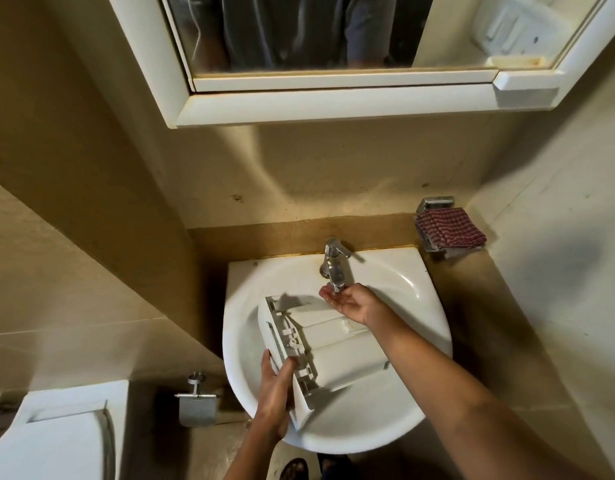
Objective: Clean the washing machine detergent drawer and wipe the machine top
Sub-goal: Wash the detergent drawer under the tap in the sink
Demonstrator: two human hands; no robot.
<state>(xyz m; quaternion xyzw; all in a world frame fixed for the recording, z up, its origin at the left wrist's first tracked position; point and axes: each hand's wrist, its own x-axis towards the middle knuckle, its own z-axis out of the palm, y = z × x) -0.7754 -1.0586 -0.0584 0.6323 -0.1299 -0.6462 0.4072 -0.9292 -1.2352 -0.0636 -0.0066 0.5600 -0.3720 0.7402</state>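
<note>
Looking down over the basin, the detergent drawer [347, 362] lies tilted across the sink [396, 271], out of its machine; rinsing looks under way, and the top-wipe, I'd judge, is all left. The left hand [275, 393] clamps its front panel, fingers curled round the edge; the right hand [351, 303] cups loosely under the tap [334, 265], gripping nothing. The drawer nearly spans the bowl and walls crowd both sides; little swing room.

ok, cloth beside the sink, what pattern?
Dark red and white check on the cloth, seen in the head view.
</note>
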